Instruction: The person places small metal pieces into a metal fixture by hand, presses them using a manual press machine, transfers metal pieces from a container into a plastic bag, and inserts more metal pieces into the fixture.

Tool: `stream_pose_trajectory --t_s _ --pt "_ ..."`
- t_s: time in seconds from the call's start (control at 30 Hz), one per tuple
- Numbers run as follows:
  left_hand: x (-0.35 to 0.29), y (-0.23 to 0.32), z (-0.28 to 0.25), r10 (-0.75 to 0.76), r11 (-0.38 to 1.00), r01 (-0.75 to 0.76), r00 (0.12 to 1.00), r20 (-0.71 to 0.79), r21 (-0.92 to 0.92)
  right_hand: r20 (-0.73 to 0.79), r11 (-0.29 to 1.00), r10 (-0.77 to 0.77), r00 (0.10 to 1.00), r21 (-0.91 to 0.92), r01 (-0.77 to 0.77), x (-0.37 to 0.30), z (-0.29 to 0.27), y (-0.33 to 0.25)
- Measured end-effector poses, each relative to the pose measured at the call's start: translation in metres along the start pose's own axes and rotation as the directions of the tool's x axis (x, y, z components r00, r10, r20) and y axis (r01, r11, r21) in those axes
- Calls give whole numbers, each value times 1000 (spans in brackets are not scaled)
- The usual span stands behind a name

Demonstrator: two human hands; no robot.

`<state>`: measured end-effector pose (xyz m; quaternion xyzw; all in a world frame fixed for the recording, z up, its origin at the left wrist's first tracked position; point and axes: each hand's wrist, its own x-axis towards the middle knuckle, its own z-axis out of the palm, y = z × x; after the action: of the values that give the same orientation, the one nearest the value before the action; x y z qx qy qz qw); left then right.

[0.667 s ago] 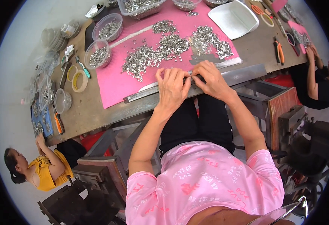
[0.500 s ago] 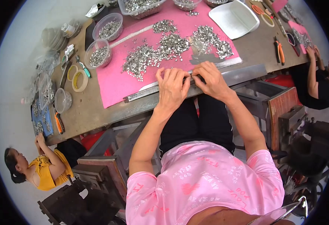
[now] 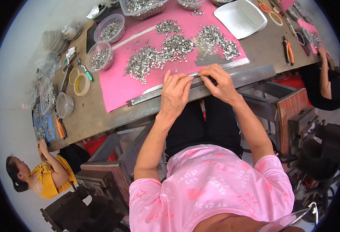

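My left hand rests over a metal strip along the table's front edge, its thumb and forefinger pinched together. Just to the right, my right hand is pinched too, fingertips close to the left hand's. Whatever sits between the fingertips is too small to make out. Beyond the hands, small silvery metal pieces lie in loose heaps on a pink mat. A second heap of pieces lies past my right hand, beside a flat grey plate.
Clear tubs of metal pieces, including a round tub, stand at the back left. A white tray sits back right. Tape rolls and orange-handled pliers lie at the sides. Co-workers sit left, by a blue mat, and right.
My left fingertips have drawn slightly left and nearer, away from the right ones. A few small pieces now show on the mat just beyond the left fingers. My right hand stays nearly in place.
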<state>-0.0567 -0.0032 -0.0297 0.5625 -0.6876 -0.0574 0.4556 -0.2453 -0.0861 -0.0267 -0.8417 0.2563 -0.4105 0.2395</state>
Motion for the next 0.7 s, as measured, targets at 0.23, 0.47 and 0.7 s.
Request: stream_pose_trajectory --t_s 0.23,0.47,0.7 --pt "1 3 0 -32 999 31 999 18 34 35 990 -111 993 -86 114 -1 1 -1" --pt "1 8 13 8 985 5 997 -74 174 -55 996 -78 995 -55 75 -3 1 0" --pt "2 13 16 38 973 -17 995 -89 228 -110 999 52 993 6 -51 -3 -1 -2"
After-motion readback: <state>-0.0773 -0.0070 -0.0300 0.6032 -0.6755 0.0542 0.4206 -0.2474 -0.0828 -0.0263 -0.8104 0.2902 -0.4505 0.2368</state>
